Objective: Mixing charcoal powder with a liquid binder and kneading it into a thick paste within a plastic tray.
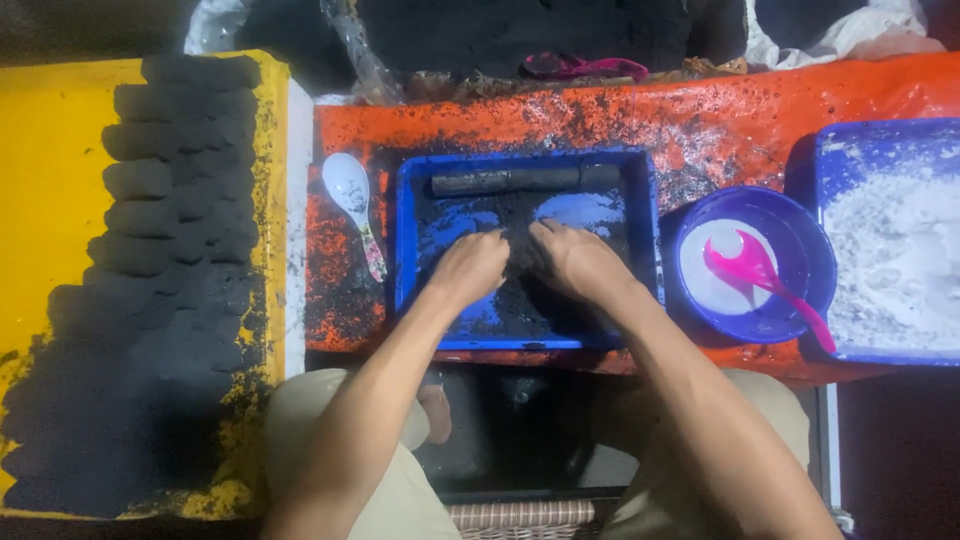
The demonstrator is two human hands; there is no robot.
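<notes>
**Black powder: one roll done, next still loose**

Black powder (520, 290) sits in the blue tray (405, 240), centre frame. Left hand (470, 265) and right hand (575, 260) lie palms down on the pile, fingers curled and pressing it together; neither closes round anything. One finished dark roll (510, 180) lies along the tray's top edge. Left of frame, the yellow board (50, 200) carries rows of dark pieces (170, 180), so much output looks done. Judging by the pile, plenty remains unshaped. White spoon (350, 190) lies just left of the tray; bowl (800, 250) with pink spoon (760, 270) and white-powder tray (890, 240) on the right.
</notes>
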